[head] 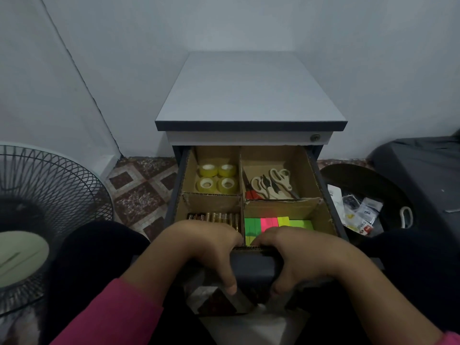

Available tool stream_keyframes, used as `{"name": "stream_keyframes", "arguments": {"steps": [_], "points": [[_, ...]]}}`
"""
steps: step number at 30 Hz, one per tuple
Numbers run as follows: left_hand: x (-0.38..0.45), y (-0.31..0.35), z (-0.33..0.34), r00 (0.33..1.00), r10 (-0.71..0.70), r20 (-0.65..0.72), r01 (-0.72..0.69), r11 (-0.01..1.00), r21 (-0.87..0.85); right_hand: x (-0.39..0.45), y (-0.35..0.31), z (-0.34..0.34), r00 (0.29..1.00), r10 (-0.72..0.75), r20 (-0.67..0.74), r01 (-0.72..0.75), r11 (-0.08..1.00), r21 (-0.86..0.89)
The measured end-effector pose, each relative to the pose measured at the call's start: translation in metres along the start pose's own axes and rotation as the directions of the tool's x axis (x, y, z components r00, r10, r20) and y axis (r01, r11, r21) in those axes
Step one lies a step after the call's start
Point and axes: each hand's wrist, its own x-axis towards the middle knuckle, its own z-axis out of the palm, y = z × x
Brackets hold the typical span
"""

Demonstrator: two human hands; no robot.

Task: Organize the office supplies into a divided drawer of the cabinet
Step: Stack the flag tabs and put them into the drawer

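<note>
Gripping drawer (pixel 251 263) front, hands (pixel 206 247) curled, scissors (pixel 272 183) handles rearward

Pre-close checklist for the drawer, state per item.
1. Tape rolls sit inside the far left compartment: ok.
2. Scissors lie below the divider top: cannot tell.
3. Batteries in near left compartment: ok.
4. Sticky notes in near right compartment: ok.
5. Left hand and right hand grip the drawer front: ok.
6. Fingers curl over the rim, pinch risk on closing: not ok.

Open drawer (pixel 249 262) holds tape rolls (pixel 217 181), scissors (pixel 272 183), batteries (pixel 216 217), notes (pixel 278 224)
</note>
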Motion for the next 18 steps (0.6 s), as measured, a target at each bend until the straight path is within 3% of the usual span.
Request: {"name": "stream_keyframes", "arguments": {"steps": [8,18], "points": [[-0.003,-0.004,0.000,0.989,0.055,-0.137,-0.053,0.998,0.020,0.001,0.004,0.000,0.995,-0.046,-0.088,0.043,0.998,-0.034],[0.000,-0.018,-0.013,0.943,0.019,-0.331,-0.056,0.993,-0.101,0.015,0.011,-0.020,0.986,0.038,-0.161,-0.024,0.996,0.087]]}}
